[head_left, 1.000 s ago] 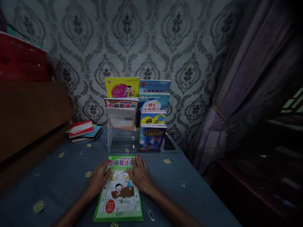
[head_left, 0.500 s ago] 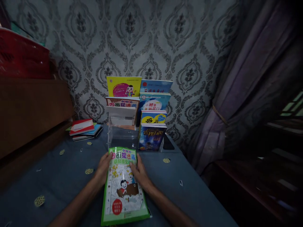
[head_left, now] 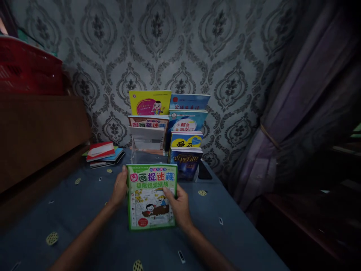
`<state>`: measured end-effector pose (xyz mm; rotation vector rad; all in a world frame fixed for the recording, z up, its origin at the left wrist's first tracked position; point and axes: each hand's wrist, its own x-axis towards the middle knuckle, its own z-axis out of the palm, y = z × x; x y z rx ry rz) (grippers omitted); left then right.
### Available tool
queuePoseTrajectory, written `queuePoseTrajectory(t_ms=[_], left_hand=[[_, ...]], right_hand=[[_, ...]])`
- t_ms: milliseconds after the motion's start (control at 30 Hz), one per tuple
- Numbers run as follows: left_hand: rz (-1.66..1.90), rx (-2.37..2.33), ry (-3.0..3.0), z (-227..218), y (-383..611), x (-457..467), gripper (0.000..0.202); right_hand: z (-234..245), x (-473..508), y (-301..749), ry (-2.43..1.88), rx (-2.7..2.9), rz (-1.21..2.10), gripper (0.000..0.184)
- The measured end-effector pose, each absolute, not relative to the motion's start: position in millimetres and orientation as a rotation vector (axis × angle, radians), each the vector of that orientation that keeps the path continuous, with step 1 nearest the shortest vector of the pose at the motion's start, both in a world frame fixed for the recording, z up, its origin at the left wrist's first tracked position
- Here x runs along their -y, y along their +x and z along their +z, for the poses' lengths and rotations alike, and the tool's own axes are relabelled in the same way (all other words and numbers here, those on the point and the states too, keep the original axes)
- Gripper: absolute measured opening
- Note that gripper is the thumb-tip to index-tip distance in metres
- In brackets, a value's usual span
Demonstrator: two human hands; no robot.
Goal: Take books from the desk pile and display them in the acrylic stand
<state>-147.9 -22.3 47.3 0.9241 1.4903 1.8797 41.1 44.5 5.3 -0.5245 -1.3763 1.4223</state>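
A green-bordered picture book (head_left: pixel 152 197) is held up between my two hands, its cover facing me. My left hand (head_left: pixel 120 188) grips its left edge, the fingers mostly behind it. On the other side my right hand (head_left: pixel 179 203) closes round the right edge, thumb on the cover. Just behind the book stands a clear tiered book rack (head_left: pixel 133 156), its lower left part hidden. Its left column holds a yellow book (head_left: pixel 149 102), a brown-edged book (head_left: pixel 148 122) and a white-backed book (head_left: pixel 148 137). In the right column are several blue books, with a dark blue book (head_left: pixel 185 163) in front.
A small pile of books (head_left: pixel 104 153) lies left of the rack. A dark phone-like object (head_left: pixel 204 171) rests at its right. A red basket (head_left: pixel 28 67) sits on a wooden ledge (head_left: pixel 42 128). Patterned wall behind; a purple curtain (head_left: pixel 262 113) hangs right.
Both hands have lifted and tilted the green book more upright, so its cover faces me and its lower edge is higher. The view has shifted slightly.
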Motion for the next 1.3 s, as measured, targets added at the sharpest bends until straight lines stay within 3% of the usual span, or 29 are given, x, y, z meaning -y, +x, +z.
queuePoseTrajectory(t_ms=[200,367,467,767,1300], left_hand=[[2.173,-1.615,1.409,120.1,-199.0,-23.7,0.044],[2.075,-1.784,1.696,148.1,-218.4,-47.7,0.035],[1.943,-1.750,1.738,152.4,-220.7,-57.3,0.025],[2.020,-1.634,1.619,153.1,-223.3,-79.7,0.030],[2.042,-1.657,1.656,149.6,-218.7,-96.3,0.021]], right_hand=[[-1.0,-46.2,47.7,-0.535,1.400,1.437,0.045],[-5.8,-45.3,52.7,-0.531,1.444,1.464,0.051],[-6.7,-44.8,54.8,-0.540,1.472,1.456,0.052],[-4.5,-44.0,56.4,-0.546,1.498,1.464,0.051],[-8.1,-45.5,56.8,-0.573,1.539,1.412,0.047]])
